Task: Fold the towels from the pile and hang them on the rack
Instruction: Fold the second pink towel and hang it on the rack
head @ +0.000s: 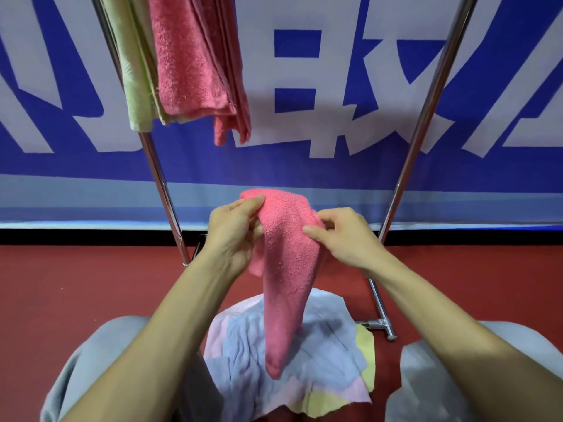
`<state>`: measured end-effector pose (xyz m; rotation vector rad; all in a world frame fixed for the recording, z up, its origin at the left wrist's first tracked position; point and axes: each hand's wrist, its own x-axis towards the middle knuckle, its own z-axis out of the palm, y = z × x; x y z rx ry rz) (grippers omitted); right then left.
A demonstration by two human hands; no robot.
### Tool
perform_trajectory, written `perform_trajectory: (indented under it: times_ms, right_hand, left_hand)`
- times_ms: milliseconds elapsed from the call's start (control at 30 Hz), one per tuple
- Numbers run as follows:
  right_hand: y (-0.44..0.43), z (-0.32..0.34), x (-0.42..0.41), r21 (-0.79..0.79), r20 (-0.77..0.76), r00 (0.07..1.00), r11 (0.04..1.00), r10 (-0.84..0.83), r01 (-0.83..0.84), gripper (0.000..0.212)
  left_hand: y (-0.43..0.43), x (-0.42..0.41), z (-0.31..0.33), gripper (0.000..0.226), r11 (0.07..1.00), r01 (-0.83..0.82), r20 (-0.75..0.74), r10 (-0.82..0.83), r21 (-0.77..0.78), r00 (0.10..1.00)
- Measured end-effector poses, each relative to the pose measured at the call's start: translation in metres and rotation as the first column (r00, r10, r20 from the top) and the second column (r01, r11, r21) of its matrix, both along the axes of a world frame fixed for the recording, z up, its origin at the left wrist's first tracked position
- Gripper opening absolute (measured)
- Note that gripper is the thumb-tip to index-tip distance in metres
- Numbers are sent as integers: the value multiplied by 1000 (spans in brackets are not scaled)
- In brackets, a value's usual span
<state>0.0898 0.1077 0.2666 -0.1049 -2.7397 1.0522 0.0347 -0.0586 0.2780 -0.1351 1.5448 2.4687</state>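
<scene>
Now both hands pinch pink towel (281,269) up top: L hand (234,229), R hand (341,236), w/ fingers curled, towel hanging.

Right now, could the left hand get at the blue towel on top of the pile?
Probably not yet. The left hand grips the pink towel together with the right hand, so it is busy. The blue towel lies below, with only the pink towel's hanging end in front of it.
</scene>
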Motion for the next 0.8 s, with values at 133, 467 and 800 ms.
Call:
perform_trajectory:
  times_ms: [133, 467, 800]
  right_hand:
    - [5, 10, 3, 50, -7, 1000, 998, -26, 26, 38]
    - [14, 19, 3, -508, 37, 999, 861, 22, 0, 26]
    - [30, 26, 5, -830, 58, 985, 540, -165, 139, 14]
  left_hand:
    - [3, 4, 0, 19, 998, 55, -72, -57, -32, 996]
    - [16, 17, -12, 36, 871, 325, -79, -378, -368, 923]
    - [28, 32, -17, 23, 901, 314, -233, -389, -301, 891]
